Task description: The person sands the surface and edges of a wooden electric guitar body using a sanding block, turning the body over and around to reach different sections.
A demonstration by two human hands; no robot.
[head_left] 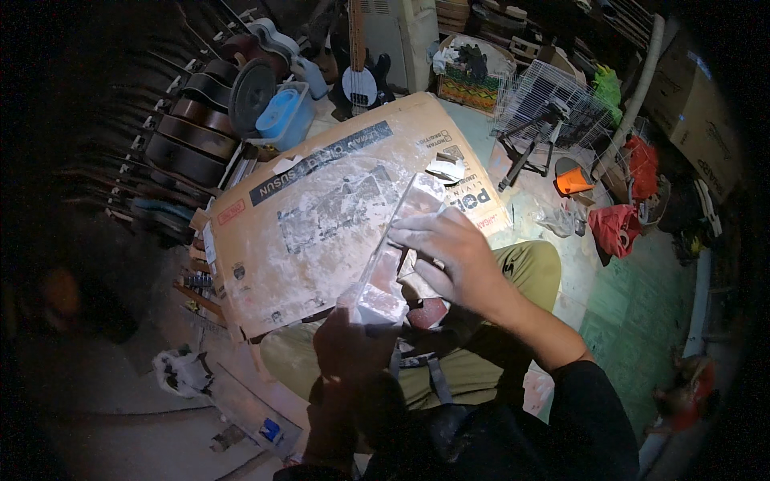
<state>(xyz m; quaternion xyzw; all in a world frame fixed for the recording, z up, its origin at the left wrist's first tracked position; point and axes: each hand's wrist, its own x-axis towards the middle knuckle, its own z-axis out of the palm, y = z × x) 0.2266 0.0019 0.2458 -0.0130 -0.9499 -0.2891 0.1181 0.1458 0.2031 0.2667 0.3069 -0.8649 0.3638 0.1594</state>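
A long, block-shaped piece (pixel 381 307), coated in pale dust, slants up and away from my lap; its kind cannot be told. My left hand (pixel 345 341), mostly in shadow, is wrapped round its near end. My right hand (pixel 453 256) lies across the upper part, fingers bent over its edge. Under that palm is a curled sheet, apparently sandpaper (pixel 427 313), pale on one side and reddish-brown on the other. Beneath the piece, a dusty cardboard sheet (pixel 265 301) slopes away from my knees. A small whitish scrap (pixel 446 168) rests near its far edge.
Several guitars (pixel 188 148) stand in a row at left, beside a clear tub (pixel 297 120) with a blue container. Farther back is a banjo-like instrument (pixel 359 86). To the right are a wire cage (pixel 553 100), a black stand (pixel 525 156), an orange cup (pixel 573 179) and red bags (pixel 618 228).
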